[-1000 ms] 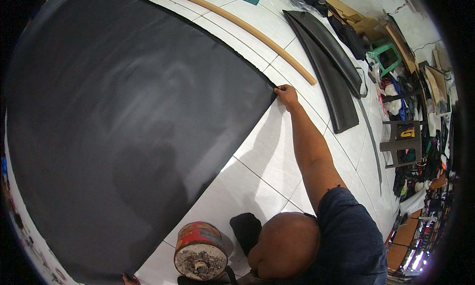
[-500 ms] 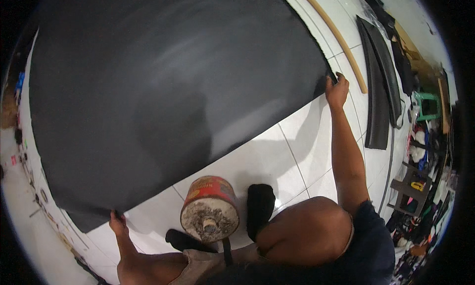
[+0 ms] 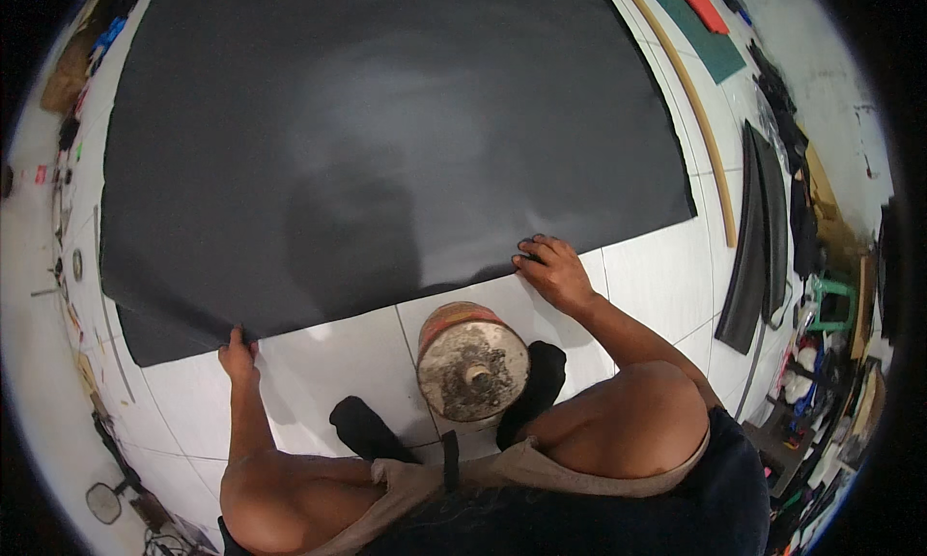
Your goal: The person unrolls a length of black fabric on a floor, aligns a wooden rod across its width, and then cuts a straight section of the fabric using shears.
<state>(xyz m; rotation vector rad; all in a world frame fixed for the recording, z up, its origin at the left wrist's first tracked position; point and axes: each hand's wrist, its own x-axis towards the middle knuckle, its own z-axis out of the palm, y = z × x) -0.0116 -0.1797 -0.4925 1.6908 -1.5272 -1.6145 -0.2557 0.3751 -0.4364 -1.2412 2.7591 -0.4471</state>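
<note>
A large black sheet (image 3: pixel 406 121), smooth like vinyl or leatherette, lies spread on the white tiled floor in front of me. At its near left part, my left hand (image 3: pixel 238 355) pinches the near edge between thumb and fingers. My right hand (image 3: pixel 555 271) is on the same edge, right of the middle, its fingers bent and closed on the sheet's border. Between my feet stands a round red can (image 3: pixel 473 368) with a stained, dirty top and a small knob at its centre.
A long tan strip (image 3: pixel 690 97) runs along the sheet's right side. Beyond it lie folded black pieces (image 3: pixel 753 256), a green sheet (image 3: pixel 690 25) and a red piece (image 3: pixel 697 3). A green stool (image 3: pixel 832 303) and clutter line the right wall. Small items lie along the left wall.
My right hand has left the sheet's right corner and moved left along the near edge. The left hand stays on the edge. The view has turned, and the near edge appears more level.
</note>
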